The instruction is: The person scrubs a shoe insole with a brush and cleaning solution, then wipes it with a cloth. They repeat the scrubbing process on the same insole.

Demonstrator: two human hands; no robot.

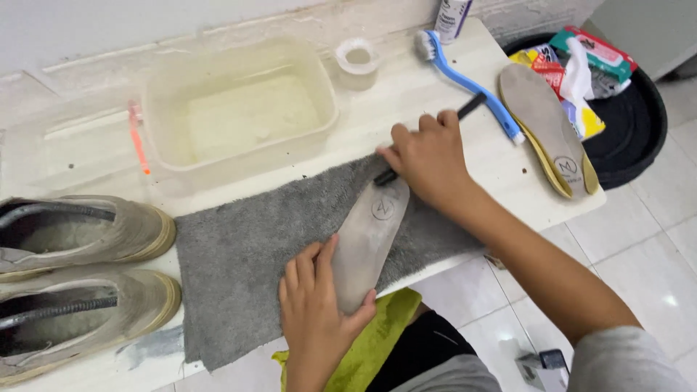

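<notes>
A grey shoe insole [370, 236] lies on a grey towel [247, 247] spread over a low white table [508, 174]. My left hand [316, 308] presses down on the insole's near end, fingers spread over it. My right hand [428, 160] grips a small black-handled brush [470, 107], whose head rests on the insole's far end.
A pair of grey shoes [80, 279] stands at the left. Behind the towel are a clear tub of water [243, 109], an orange toothbrush [138, 141], a tape roll [357, 62], a blue brush [468, 80] and a second insole [544, 127]. A black basin [635, 127] with packets stands at the right.
</notes>
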